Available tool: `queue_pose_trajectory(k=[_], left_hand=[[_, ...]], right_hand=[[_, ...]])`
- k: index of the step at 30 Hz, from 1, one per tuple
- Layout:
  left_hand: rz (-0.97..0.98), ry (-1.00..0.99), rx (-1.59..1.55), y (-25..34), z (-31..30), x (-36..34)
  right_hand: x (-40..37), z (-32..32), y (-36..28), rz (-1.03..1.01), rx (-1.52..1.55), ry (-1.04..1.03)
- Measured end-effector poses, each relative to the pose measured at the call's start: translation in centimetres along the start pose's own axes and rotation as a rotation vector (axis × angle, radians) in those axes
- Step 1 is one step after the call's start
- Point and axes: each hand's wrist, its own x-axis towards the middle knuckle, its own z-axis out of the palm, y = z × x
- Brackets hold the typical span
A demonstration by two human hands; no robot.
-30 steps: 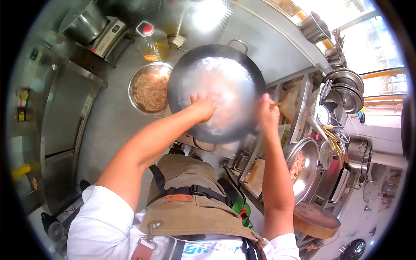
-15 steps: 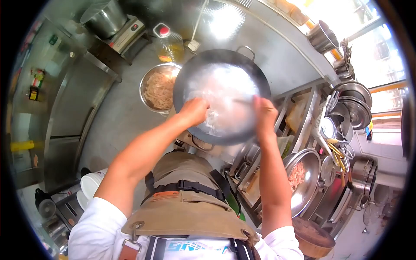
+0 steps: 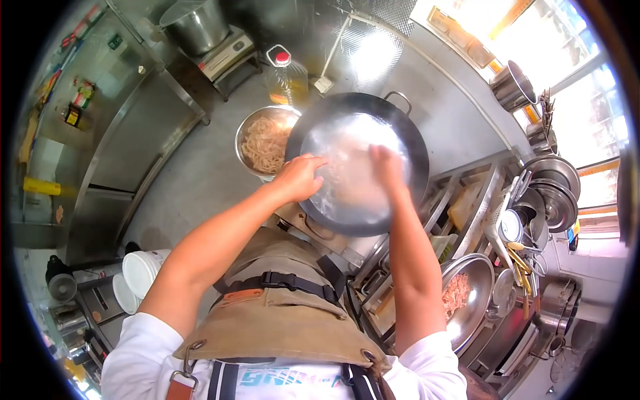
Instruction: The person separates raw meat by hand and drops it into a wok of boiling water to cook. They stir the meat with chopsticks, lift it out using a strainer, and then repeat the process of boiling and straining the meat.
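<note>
A wide dark wok (image 3: 421, 160) lies in front of me, with steam over the cloudy liquid (image 3: 347, 133) in it. My left hand (image 3: 300, 179) is at the wok's near left rim, open, its forefinger stretched over the inside and its thumb apart. My right hand (image 3: 389, 170) is above the right part of the wok. Motion blurs its fingers, so I cannot see whether they hold anything. Steam and blur hide what is in the middle of the wok. Left of the wok stands a metal basin (image 3: 241, 157) heaped with pale strips of food (image 3: 263, 143).
An oil jug (image 3: 288, 80) with a red cap stands behind the basin. On my right are a metal bowl (image 3: 475, 313) with pink meat pieces (image 3: 455, 295), a rack of utensils (image 3: 527, 247) and stacked lids (image 3: 553, 200). White buckets (image 3: 143, 270) stand at left. A large pot (image 3: 193, 30) sits far left.
My right hand has moved left and inward from the wok's right rim. My left hand's fingers have spread from a closed shape. The whole view has shifted slightly.
</note>
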Motion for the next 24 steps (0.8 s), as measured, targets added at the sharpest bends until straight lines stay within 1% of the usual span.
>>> queue_pose_trajectory(k=[1, 2, 4, 5, 6, 8, 10, 11, 13, 14, 15, 16, 18, 20, 21, 22, 24], left_hand=[[-0.005, -0.007, -0.012, 0.0, -0.5, 0.0], [-0.011, -0.015, -0.026, -0.4, -0.9, 0.1], [0.041, -0.005, -0.101, -2.0, -1.2, 0.3], [0.068, -0.003, -0.143, -2.8, -1.2, 0.4], [0.064, 0.003, -0.168, -3.5, -0.9, 0.7], [0.066, 0.011, -0.214, -4.7, -0.7, 1.5], [0.003, -0.073, -0.287, -4.8, -1.0, 2.3], [-0.026, -0.113, -0.321, -5.0, -1.3, 2.7], [0.071, -0.135, -0.325, -6.4, -0.6, 3.4], [0.118, -0.151, -0.330, -6.3, -1.2, 3.7], [-0.007, -0.342, -0.308, -5.5, -3.1, 3.9], [0.076, -0.268, -0.222, -6.1, -2.5, 4.0], [0.234, -0.105, -0.057, -7.0, -0.8, 4.2], [0.253, -0.229, -0.021, -6.9, -0.9, 4.8], [0.259, -0.288, 0.004, -6.8, -1.2, 5.0], [0.269, -0.276, -0.006, -6.8, -1.1, 5.0], [0.291, -0.255, -0.008, -6.7, -0.7, 4.6]], right_hand=[[-0.3, 1.1, 1.0, -0.012, 0.021, -0.048], [-0.5, 1.7, 2.3, -0.111, 0.029, -0.030], [-0.8, 2.1, 4.9, -0.312, 0.033, -0.002], [-1.7, -1.0, -0.1, -0.137, 0.052, 0.048], [-2.1, -2.4, -2.2, -0.084, 0.118, 0.066], [-1.8, -2.5, -5.8, 0.079, 0.173, 0.137], [-0.6, 0.9, -5.1, -0.083, 0.041, 0.105], [0.0, 2.8, -4.1, -0.125, -0.001, 0.100], [1.3, 4.8, -1.6, -0.200, -0.068, 0.224], [1.6, 4.6, -2.0, -0.233, -0.104, 0.283], [1.5, 3.9, -2.3, -0.175, -0.194, 0.294], [1.0, 3.1, -2.7, -0.115, -0.144, 0.362], [-0.3, 1.6, -4.9, -0.080, -0.116, 0.489], [-2.7, 1.7, -6.8, -0.050, -0.143, 0.494], [-3.9, 2.5, -7.3, -0.077, -0.149, 0.452], [-4.9, 3.4, -7.9, -0.090, -0.214, 0.362], [-5.5, 5.9, -8.1, -0.121, -0.121, 0.195]])
